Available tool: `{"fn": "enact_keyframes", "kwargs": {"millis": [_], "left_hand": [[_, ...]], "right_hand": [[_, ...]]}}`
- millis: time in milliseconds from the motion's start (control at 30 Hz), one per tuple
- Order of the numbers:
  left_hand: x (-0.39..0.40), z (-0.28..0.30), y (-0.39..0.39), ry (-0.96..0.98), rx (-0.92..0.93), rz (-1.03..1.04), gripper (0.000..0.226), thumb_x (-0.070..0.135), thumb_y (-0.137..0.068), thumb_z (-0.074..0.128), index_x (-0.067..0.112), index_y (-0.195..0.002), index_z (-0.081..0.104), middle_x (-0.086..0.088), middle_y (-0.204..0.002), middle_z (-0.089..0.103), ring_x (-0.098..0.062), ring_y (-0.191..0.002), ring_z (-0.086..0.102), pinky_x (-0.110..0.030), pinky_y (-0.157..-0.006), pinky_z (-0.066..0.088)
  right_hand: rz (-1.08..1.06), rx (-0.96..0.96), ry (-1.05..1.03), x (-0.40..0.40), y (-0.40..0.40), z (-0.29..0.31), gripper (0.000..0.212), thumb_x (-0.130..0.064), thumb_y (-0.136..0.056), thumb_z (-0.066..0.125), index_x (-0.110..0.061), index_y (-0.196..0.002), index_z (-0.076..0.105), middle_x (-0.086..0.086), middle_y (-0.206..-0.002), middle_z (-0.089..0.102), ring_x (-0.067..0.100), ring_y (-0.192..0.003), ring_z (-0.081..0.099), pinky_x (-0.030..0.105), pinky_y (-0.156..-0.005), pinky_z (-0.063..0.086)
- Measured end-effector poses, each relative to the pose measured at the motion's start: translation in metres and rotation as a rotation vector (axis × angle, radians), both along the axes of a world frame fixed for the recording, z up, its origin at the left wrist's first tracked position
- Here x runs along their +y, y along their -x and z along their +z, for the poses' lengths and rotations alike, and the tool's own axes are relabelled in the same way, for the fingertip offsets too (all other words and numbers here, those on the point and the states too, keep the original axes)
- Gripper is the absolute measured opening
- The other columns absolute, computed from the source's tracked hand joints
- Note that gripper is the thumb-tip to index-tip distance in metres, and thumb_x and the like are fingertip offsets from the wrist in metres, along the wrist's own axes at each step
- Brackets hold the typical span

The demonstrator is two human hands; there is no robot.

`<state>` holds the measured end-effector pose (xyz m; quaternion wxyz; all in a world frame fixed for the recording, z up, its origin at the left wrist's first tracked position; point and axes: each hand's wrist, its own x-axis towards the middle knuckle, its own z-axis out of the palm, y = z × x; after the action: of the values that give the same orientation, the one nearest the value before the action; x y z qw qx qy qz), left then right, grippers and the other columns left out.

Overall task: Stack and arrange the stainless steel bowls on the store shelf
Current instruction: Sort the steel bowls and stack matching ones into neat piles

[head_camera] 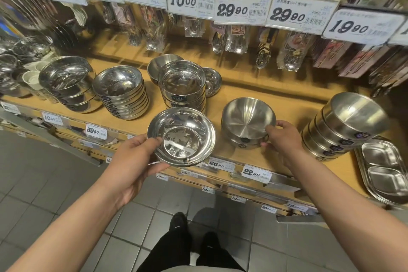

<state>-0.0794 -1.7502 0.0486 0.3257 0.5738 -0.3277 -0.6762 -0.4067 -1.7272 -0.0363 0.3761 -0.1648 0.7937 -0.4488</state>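
Two hands engaged. Left hand (134,157) pinching shallow bowl (181,137) by rim, above shelf (254,93) edge: light, rigid, slippery. Right hand (281,136) gripping the short matte stack (248,126) on shelf; support at wall.

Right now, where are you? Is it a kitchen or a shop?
Most likely a shop, in its kitchenware aisle. Price tags hang along the shelf, packaged spoons hang on display, and steel bowls sit in stacks. The left hand holds one shiny bowl.

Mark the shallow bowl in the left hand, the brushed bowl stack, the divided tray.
shallow bowl (181,137), head view, inner base
brushed bowl stack (247,121), head view, top bowl's inside
divided tray (385,178), head view, lower compartment
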Motion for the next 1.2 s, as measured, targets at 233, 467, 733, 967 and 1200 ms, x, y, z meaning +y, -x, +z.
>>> {"fn": "enact_keyframes", "kwargs": {"millis": [233,467,733,967,1200], "left_hand": [[-0.003,0.006,-0.004,0.002,0.002,0.002,0.016,0.011,-0.101,0.057,0.003,-0.111,0.067,-0.012,-0.099,0.080,-0.019,-0.086,0.078,-0.028,-0.059,0.064],[-0.003,0.008,-0.009,0.011,-0.004,-0.012,0.016,0.011,-0.102,0.057,0.002,-0.110,0.067,-0.013,-0.099,0.080,-0.019,-0.085,0.078,-0.025,-0.056,0.061],[-0.008,0.012,-0.010,0.015,-0.033,0.006,0.014,0.009,-0.102,0.056,0.002,-0.108,0.067,-0.014,-0.099,0.079,-0.024,-0.094,0.075,-0.028,-0.058,0.063],[-0.012,0.007,-0.008,0.017,-0.008,-0.009,0.015,0.009,-0.101,0.057,0.002,-0.108,0.068,-0.014,-0.099,0.079,-0.020,-0.088,0.077,-0.028,-0.058,0.062],[-0.012,0.005,-0.008,0.004,0.001,-0.009,0.016,0.008,-0.101,0.057,0.001,-0.110,0.068,-0.015,-0.103,0.079,-0.025,-0.094,0.076,-0.027,-0.057,0.062]], "right_hand": [[-0.020,0.063,-0.043,0.001,0.006,0.002,0.061,-0.022,-0.093,0.069,-0.005,-0.147,0.046,0.001,-0.104,0.053,0.012,-0.062,0.066,0.024,-0.054,0.059],[0.066,-0.109,-0.086,0.000,0.008,-0.004,0.021,-0.009,-0.084,0.077,-0.008,-0.099,0.063,0.012,-0.096,0.069,0.011,-0.056,0.070,0.035,-0.074,0.064],[-0.010,-0.064,-0.079,-0.004,0.002,-0.002,0.011,-0.006,-0.086,0.073,-0.012,-0.089,0.065,0.009,-0.085,0.068,0.017,-0.064,0.069,0.038,-0.083,0.063],[-0.041,-0.040,-0.037,-0.001,-0.005,0.001,0.024,-0.008,-0.087,0.072,-0.011,-0.111,0.067,0.003,-0.077,0.068,0.017,-0.064,0.071,0.037,-0.085,0.062],[-0.046,-0.032,-0.007,0.004,-0.009,0.004,0.057,-0.011,-0.091,0.072,-0.007,-0.144,0.053,-0.002,-0.076,0.066,0.016,-0.066,0.070,0.033,-0.082,0.060]]}}
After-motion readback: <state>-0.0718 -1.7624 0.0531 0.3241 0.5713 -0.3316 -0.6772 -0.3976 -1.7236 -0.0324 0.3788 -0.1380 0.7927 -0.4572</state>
